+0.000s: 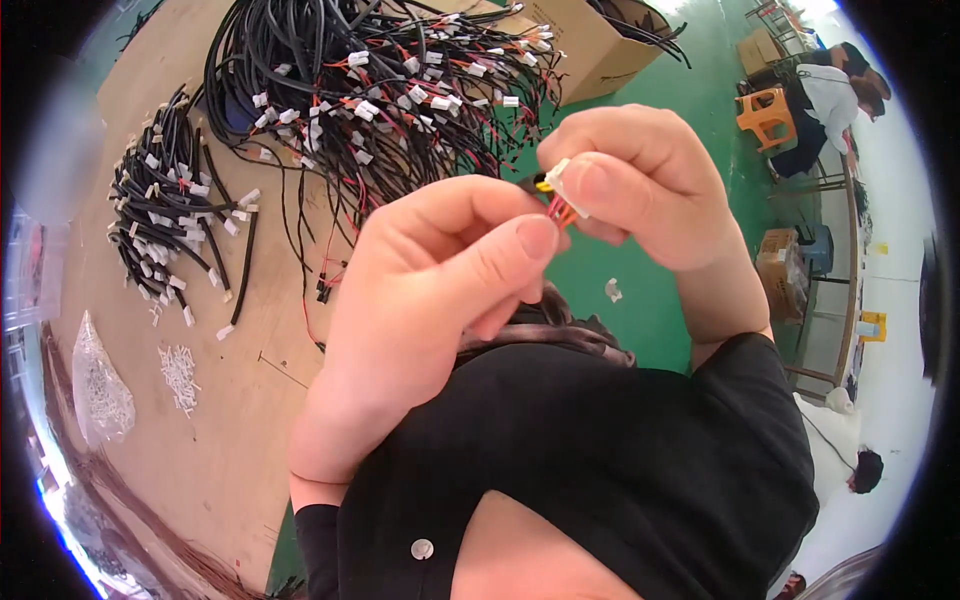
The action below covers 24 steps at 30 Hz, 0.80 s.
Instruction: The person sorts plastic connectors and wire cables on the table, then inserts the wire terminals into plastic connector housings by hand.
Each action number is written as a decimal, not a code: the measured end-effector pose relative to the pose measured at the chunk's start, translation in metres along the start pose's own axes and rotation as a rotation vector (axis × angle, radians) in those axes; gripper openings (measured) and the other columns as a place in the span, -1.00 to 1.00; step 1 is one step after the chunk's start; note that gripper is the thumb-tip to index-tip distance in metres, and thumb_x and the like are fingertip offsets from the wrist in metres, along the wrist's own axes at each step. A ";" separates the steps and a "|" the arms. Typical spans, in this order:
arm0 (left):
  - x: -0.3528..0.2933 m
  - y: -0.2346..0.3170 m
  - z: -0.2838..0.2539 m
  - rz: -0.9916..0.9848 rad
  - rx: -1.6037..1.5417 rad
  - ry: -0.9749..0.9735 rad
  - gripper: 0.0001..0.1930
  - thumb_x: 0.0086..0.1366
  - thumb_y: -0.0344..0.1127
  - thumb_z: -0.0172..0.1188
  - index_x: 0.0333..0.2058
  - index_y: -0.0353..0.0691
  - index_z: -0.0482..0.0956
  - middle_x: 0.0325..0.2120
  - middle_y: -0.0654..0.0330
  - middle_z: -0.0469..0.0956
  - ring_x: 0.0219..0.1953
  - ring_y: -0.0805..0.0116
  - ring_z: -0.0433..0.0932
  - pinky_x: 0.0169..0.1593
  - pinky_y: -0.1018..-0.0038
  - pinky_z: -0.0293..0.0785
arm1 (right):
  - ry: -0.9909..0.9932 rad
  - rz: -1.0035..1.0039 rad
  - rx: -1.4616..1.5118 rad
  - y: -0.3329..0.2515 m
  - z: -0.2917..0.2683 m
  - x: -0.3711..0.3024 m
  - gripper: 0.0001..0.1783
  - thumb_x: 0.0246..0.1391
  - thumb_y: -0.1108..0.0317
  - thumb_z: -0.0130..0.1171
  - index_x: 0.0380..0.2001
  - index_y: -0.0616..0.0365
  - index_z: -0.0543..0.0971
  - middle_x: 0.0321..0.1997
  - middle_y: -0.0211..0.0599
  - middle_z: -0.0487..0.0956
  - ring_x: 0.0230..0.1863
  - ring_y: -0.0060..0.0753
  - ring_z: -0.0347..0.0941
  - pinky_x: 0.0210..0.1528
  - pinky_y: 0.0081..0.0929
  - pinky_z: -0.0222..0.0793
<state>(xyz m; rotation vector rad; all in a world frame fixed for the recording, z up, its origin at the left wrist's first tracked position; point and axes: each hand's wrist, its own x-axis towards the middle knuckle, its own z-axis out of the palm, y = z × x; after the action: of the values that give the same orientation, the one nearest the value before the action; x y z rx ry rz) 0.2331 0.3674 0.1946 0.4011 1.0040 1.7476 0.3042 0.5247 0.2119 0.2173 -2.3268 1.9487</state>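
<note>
In front of my chest, my left hand (425,275) pinches a few thin coloured wires (562,211) between thumb and fingers. The wires, red, orange and yellow, run up to a small white plug connector (561,178). My right hand (655,185) is closed around that connector, its thumb pressed on the side. Fingers hide most of the connector and the wire ends. Both hands are close together, raised above the green floor beside the table.
A large heap of black cables (370,90) with white connectors lies on the wooden table (225,390). Left of it is a smaller cable bundle (170,215). Small white parts (179,378) lie near a clear plastic bag (100,385). Behind stands a cardboard box (600,60); an orange stool (767,118) is right.
</note>
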 end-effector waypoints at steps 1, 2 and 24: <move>0.002 -0.001 -0.003 0.001 -0.004 0.013 -0.89 0.09 -0.35 0.02 -0.48 -0.27 0.42 -0.69 0.26 0.37 -0.71 0.59 0.20 -0.67 0.74 0.03 | 0.003 -0.097 -0.132 0.002 -0.003 0.004 -0.74 0.02 0.32 -0.15 -0.63 0.26 0.34 -0.80 -0.51 0.21 -0.79 -0.75 0.06 -0.76 -0.72 -0.09; 0.004 -0.002 -0.005 -0.022 -0.078 0.005 -0.89 0.09 -0.36 0.02 -0.48 -0.27 0.42 -0.68 0.25 0.37 -0.71 0.60 0.20 -0.66 0.74 0.04 | 0.008 -0.194 -0.264 0.005 -0.004 0.007 -0.75 0.01 0.32 -0.15 -0.61 0.26 0.34 -0.80 -0.50 0.22 -0.78 -0.74 0.09 -0.75 -0.72 -0.06; -0.004 -0.014 -0.016 0.174 0.143 0.188 -0.90 0.09 -0.44 0.07 -0.43 -0.36 0.42 -0.61 0.39 0.39 -0.60 0.74 0.26 -0.53 0.79 0.17 | 0.004 0.033 -0.083 0.018 0.006 0.018 -0.74 0.01 0.28 -0.08 -0.64 0.22 0.32 -0.77 -0.55 0.22 -0.76 -0.78 0.04 -0.74 -0.75 -0.11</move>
<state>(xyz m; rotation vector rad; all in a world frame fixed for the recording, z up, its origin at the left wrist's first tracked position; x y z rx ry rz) 0.2323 0.3585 0.1749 0.4307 1.2659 1.9017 0.2833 0.5206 0.1961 0.1683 -2.4175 1.8602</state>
